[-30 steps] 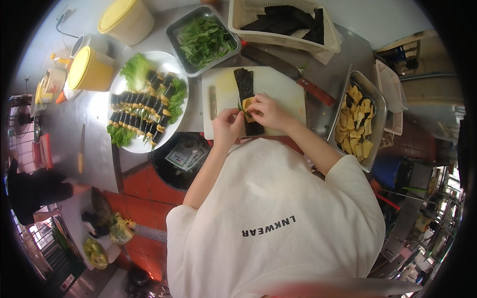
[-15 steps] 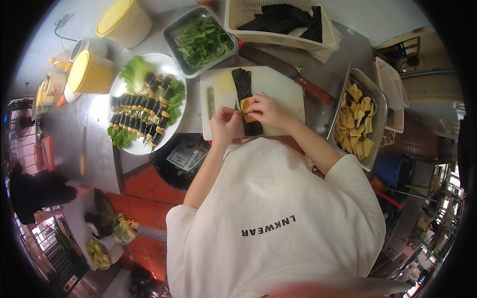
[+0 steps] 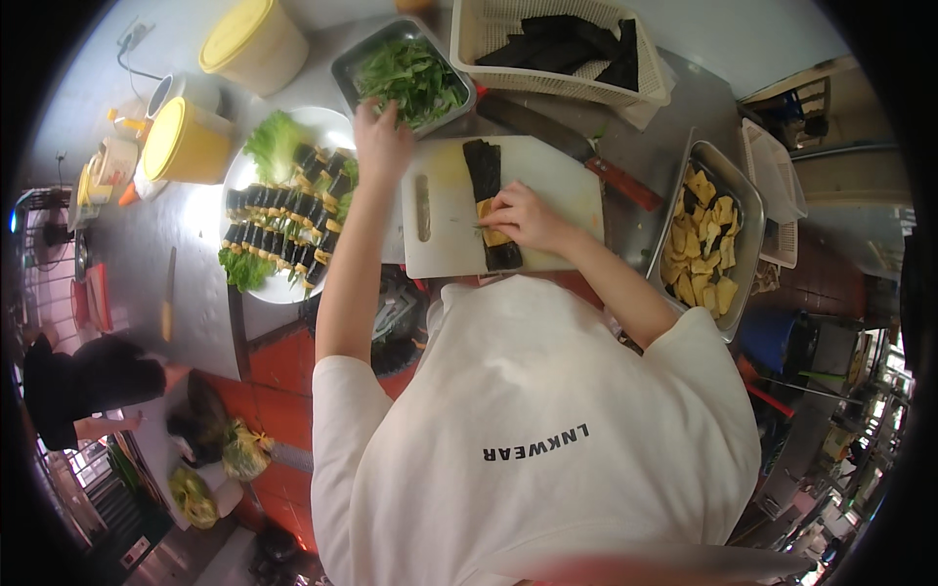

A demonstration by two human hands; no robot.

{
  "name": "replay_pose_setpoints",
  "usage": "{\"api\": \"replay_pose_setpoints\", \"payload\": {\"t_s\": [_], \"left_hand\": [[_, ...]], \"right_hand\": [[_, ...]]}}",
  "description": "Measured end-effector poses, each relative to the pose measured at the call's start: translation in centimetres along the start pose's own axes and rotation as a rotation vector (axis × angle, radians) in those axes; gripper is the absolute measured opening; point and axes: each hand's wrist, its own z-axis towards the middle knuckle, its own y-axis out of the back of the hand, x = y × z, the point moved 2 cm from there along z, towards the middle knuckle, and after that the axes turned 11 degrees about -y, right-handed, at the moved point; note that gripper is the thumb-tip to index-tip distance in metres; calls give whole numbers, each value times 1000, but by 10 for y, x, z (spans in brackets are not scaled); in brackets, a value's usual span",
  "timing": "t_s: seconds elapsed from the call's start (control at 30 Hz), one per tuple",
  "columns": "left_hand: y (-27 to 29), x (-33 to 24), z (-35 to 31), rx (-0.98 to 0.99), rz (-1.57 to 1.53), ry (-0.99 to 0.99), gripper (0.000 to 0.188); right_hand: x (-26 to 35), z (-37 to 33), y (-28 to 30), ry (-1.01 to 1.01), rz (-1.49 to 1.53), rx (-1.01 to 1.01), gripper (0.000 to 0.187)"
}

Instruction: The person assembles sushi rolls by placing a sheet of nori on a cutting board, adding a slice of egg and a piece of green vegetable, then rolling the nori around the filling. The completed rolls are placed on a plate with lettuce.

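Note:
A long dark seaweed strip (image 3: 483, 171) lies across a white cutting board (image 3: 562, 181), with a folded yellow piece that looks like tofu skin (image 3: 497, 237) on it. My right hand (image 3: 528, 217) has its fingers pinched together on that yellow piece. A bit of green pokes out by the fingertips. My left hand (image 3: 384, 142), somewhat blurred, reaches over the near left side of a metal tray (image 3: 350, 90) of cut green leaves (image 3: 415, 78). Its fingers look apart, and nothing shows in them.
Small seaweed rolls (image 3: 283, 205) and lettuce (image 3: 277, 145) fill a white plate (image 3: 283, 290) at left. A cleaver (image 3: 625, 184) rests beyond the board. Yellow pieces (image 3: 699, 254) fill a steel pan at right. Dark strips (image 3: 562, 44) lie in a white basket (image 3: 576, 86). A person (image 3: 98, 386) stands far left.
My left hand has left the seaweed strip and moved away and leftward to the tray of green leaves. My right hand stays on the yellow piece.

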Motion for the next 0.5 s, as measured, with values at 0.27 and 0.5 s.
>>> {"api": "replay_pose_setpoints", "payload": {"t_s": [0.27, 0.5], "left_hand": [[27, -125, -53, 355, -775, 84, 20], [27, -118, -87, 322, -628, -27, 17]], "right_hand": [[-6, -9, -2, -65, 29, -107, 21], [-5, -9, 3, -234, -67, -80, 19]]}}
